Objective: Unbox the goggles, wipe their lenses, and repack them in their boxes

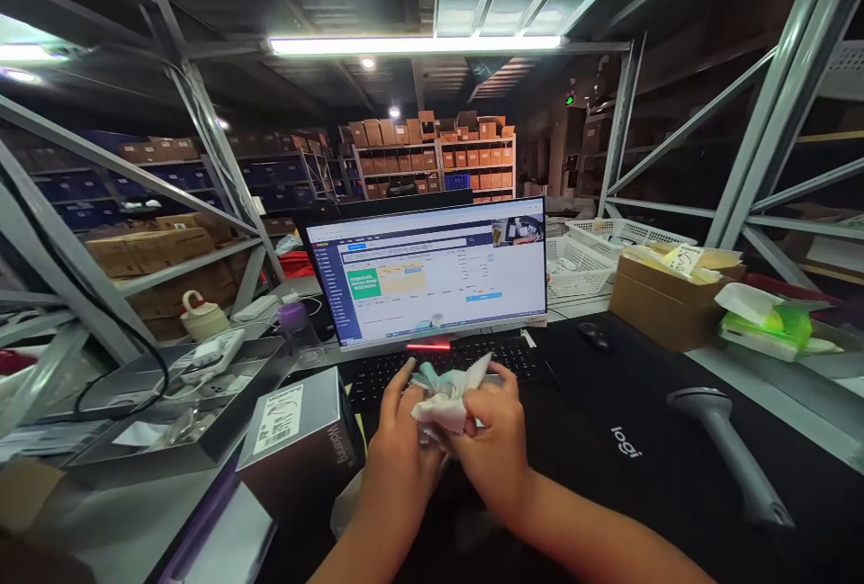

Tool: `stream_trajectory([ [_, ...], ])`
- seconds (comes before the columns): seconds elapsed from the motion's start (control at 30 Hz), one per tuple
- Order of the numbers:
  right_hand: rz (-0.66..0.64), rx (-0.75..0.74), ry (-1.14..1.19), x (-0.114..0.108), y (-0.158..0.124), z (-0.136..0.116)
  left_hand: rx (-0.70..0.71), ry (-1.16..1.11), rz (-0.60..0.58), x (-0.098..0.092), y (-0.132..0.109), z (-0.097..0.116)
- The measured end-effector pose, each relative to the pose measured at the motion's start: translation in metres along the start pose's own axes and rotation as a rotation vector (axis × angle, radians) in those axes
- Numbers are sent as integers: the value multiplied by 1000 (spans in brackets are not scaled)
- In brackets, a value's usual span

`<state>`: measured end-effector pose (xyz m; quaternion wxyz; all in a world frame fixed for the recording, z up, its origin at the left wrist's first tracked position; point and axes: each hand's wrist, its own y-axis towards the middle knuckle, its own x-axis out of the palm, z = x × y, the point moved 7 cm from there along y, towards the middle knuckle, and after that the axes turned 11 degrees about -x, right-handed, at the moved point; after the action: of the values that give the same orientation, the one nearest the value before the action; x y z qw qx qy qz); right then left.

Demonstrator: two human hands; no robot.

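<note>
A crumpled whitish piece of cloth or wrapping (442, 410) with a zigzag edge is between my two hands, above the near edge of the keyboard. Something pale teal (429, 374) shows among its folds; its kind I cannot make out. My left hand (398, 440) holds the left side, its index finger raised along it. With thumb and bent fingers, my right hand (496, 426) pinches the right side. The lower fingers of both hands are partly hidden beneath the bundle. Behind them lie the black keyboard (517, 359) and a lit monitor (432, 278).
A grey box (303, 422) stands left of my hands, beside a purple-lidded bottle (293, 321). On the black desk mat (587, 476) at right lie a handheld scanner (725, 449) and a mouse (594, 336). Beyond are a cardboard box (661, 300), tissue pack (769, 323) and white baskets (580, 265).
</note>
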<state>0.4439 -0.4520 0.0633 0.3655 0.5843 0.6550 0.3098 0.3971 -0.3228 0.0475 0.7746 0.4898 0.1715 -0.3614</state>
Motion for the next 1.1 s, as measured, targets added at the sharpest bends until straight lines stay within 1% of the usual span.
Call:
stream_trajectory([
  [0.07,-66,30,8,3,3,7,4,-13,-25,3,0,2],
  [0.17,-156,178,123,0,16,27,42,-36,-115,4,-1,4],
  [0.2,-167,224,174,-4,22,33,53,-38,-151,2,-1,2],
  [0.27,-154,279,255,-21,37,41,77,-22,-223,-5,2,-1],
  [0.3,-145,285,273,-31,44,43,88,-5,-235,-12,5,-3],
  [0.33,-144,277,274,-41,50,43,95,18,-213,-21,8,-4],
  [0.37,-161,257,263,-50,54,40,97,47,-143,-32,12,-4],
  [0.43,-248,182,233,-61,58,30,123,121,61,-55,18,3],
  [0.47,-309,128,216,-62,57,22,153,158,141,-63,17,10],
  [0.5,-371,62,191,-61,55,13,197,189,177,-66,16,19],
  [0.53,-427,-13,159,-58,52,3,248,215,163,-65,14,27],
  [0.57,-476,-88,124,-53,48,-7,304,230,113,-61,11,35],
  [0.63,-557,-215,70,-38,38,-23,409,218,-32,-51,4,45],
  [0.7,-629,-278,65,-19,27,-33,479,151,-147,-45,-1,50],
  [0.73,-660,-284,68,-11,22,-35,489,114,-177,-45,-2,49],
  [0.8,-720,-261,61,1,14,-33,473,74,-184,-46,1,45],
  [0.87,-807,-211,72,4,11,-25,459,63,-170,-49,4,41],
  [0.93,-918,-126,161,0,10,-15,459,20,-140,-51,6,40],
  [1.0,-997,5,307,-10,13,-6,436,-40,-76,-54,7,38],
  [1.07,-1001,139,427,-20,19,2,389,-73,10,-55,7,36],
  [1.1,-966,189,463,-24,23,6,366,-84,47,-56,7,36],
])
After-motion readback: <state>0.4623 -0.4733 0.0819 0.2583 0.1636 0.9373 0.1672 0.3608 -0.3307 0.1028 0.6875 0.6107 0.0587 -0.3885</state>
